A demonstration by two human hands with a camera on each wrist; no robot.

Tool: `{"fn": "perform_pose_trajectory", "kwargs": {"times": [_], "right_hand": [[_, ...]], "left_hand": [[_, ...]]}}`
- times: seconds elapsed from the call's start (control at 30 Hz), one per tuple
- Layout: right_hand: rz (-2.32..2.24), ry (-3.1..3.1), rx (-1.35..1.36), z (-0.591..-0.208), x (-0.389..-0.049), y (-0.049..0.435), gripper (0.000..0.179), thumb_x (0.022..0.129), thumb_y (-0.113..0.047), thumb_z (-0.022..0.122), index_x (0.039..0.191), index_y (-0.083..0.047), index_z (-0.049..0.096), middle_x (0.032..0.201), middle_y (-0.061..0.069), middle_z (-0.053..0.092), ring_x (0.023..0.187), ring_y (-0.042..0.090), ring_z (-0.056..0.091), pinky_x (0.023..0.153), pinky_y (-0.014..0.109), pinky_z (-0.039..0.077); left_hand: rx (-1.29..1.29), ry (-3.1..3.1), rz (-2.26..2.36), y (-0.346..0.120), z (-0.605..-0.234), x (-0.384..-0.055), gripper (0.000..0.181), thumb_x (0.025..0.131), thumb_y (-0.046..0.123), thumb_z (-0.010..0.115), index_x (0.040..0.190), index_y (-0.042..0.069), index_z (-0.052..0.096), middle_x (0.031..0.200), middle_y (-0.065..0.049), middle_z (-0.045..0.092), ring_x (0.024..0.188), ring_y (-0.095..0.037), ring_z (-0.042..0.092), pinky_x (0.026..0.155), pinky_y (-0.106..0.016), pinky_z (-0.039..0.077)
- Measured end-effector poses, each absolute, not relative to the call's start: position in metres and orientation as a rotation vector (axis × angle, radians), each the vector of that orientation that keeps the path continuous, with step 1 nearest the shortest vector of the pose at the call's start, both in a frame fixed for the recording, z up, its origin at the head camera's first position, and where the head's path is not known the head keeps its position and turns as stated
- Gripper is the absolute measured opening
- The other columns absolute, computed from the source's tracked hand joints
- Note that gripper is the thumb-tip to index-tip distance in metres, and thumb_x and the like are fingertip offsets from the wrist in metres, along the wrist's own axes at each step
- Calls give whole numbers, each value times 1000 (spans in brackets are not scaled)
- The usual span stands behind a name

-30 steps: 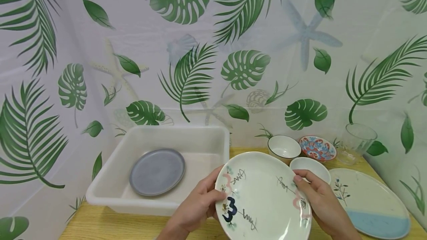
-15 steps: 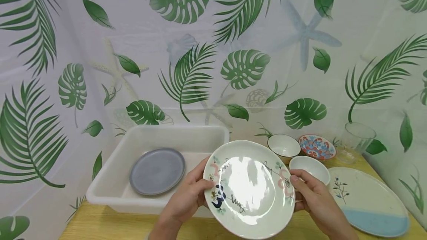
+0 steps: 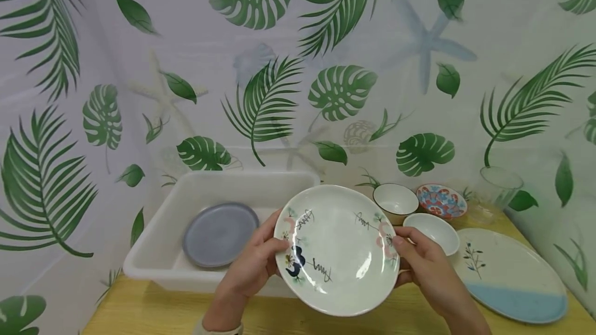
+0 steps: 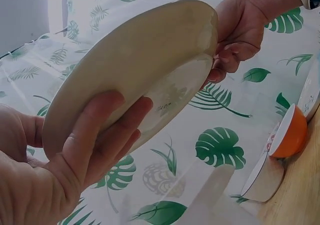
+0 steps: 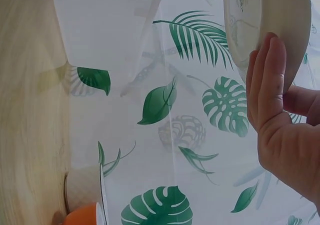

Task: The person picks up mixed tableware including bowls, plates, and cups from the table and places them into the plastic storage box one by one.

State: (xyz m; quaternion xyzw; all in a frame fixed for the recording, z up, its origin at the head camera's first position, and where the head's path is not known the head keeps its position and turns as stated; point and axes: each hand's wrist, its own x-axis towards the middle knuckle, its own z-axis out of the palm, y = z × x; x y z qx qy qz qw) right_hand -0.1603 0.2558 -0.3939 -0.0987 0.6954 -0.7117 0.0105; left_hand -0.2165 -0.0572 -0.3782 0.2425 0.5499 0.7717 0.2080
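A round, glossy white plate (image 3: 340, 252) with painted pink and dark blue flowers is held up above the table, its decorated face toward the head camera. My left hand (image 3: 253, 257) grips its left rim, thumb on the face and fingers behind. On the opposite rim my right hand (image 3: 430, 268) does the same. The plain underside of the plate (image 4: 135, 50) shows in the left wrist view, with fingertips spread against it. In the right wrist view, the fingers (image 5: 270, 80) of my right hand lie along the back of the plate (image 5: 285, 30).
A white plastic basin (image 3: 153, 252) on the left contains a grey-blue plate (image 3: 221, 234). To the right stand a white bowl with a dark rim (image 3: 396, 200), a red-and-blue patterned bowl (image 3: 441, 201), a small white bowl (image 3: 433, 231), a clear glass (image 3: 495, 190) and a large oval plate (image 3: 517, 273).
Both hands have raised the plate and shifted it to the left, away from the lower edge of the head view. Its tilt has changed, and the bright glare on its face has shrunk.
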Motion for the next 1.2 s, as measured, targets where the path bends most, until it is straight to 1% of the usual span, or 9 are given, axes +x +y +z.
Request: {"fn": "perform_pose_trajectory", "kwargs": {"times": [0.13,0.27,0.5,0.67,0.77,0.93,1.0,1.1,1.2], "right_hand": [[-2204,2200,-275,-389,-162,249,40,108,-21,43,134,9,40,97,3,71,76,24,72,60,44,59],[-2201,2196,-206,-385,-164,242,45,107,-24,44,138,9,37,99,4,70,77,24,72,61,42,60],[-2257,2149,-253,-385,-169,231,43,107,-22,44,138,9,39,99,5,69,77,22,72,60,39,59],[-2275,2144,-239,-382,-173,222,47,108,-24,43,140,10,38,99,3,69,77,21,71,60,38,59],[-2295,2122,-224,-382,-175,217,44,108,-27,43,138,5,41,100,2,69,76,20,71,60,37,59],[-2336,2053,-339,-385,-179,209,33,108,-29,40,133,-10,49,97,1,69,73,20,72,60,37,59],[-2327,2038,-351,-386,-180,205,31,108,-30,40,132,-14,51,95,2,69,71,21,72,61,37,60],[-2301,2044,-278,-387,-180,198,35,108,-32,41,133,-9,50,91,4,68,71,22,71,62,37,60],[-2275,2062,-190,-387,-180,191,43,108,-32,41,138,-2,44,91,6,67,71,23,71,62,38,60]], "left_hand": [[660,1541,2175,-63,-378,-216,70,95,0,42,159,6,14,117,-7,61,84,-17,71,61,-34,59],[667,1544,2196,-68,-377,-216,70,94,-1,42,159,5,15,119,-7,61,86,-18,71,63,-35,60],[649,1559,2216,-76,-373,-218,68,95,-1,40,158,4,16,118,-8,62,87,-18,71,65,-36,60],[646,1572,2227,-82,-371,-220,66,95,-1,39,158,4,17,117,-7,64,87,-19,72,66,-37,60],[642,1581,2235,-86,-369,-220,65,96,-1,38,158,4,18,116,-6,66,87,-19,73,66,-37,60],[606,1594,2271,-93,-368,-223,66,96,-2,36,158,4,17,112,-3,67,87,-18,72,68,-37,60],[608,1596,2285,-95,-367,-224,66,96,-2,35,158,4,16,111,-2,68,87,-18,73,68,-36,60],[623,1600,2297,-100,-367,-227,64,96,-2,34,158,4,16,110,-1,69,88,-17,73,67,-36,60],[610,1601,2310,-103,-366,-228,64,97,-2,34,158,4,15,112,-1,69,90,-17,73,68,-36,60]]}}
